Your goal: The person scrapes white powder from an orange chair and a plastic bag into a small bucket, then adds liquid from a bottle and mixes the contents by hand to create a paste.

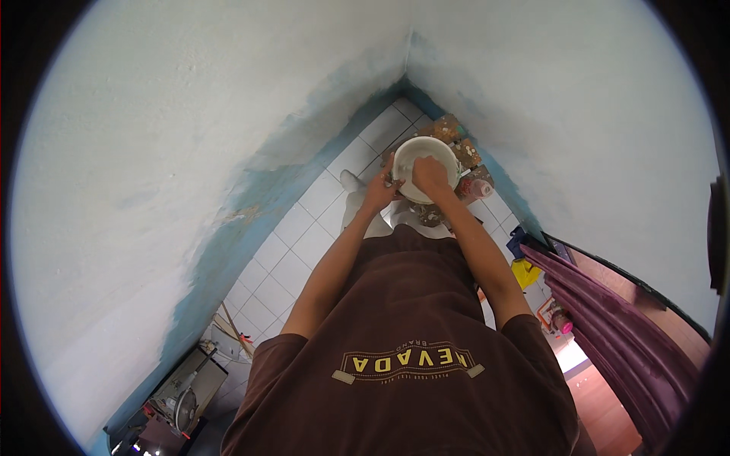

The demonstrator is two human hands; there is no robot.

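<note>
A round white bucket (pixel 401 150) stands in front of me near the corner, its inside pale and whitish. My left hand (pixel 382 187) grips its left side at the rim. Over the bucket's opening, my right hand (pixel 431 175) is closed with the knuckles up, reaching inside. Whatever its fingers hold, if anything, is hidden beneath the hand. Under and around the bucket are brown, paint-spattered wooden pieces (pixel 466 153). Just right of the bucket sits a clear plastic cup (pixel 479 188).
Two white walls with blue lower bands (pixel 228 251) meet at the corner ahead. White tiles (pixel 281 254) cover the floor. A purple curtain (pixel 608 327) hangs at right, near a yellow item (pixel 525 272). A fan (pixel 185 409) stands at lower left.
</note>
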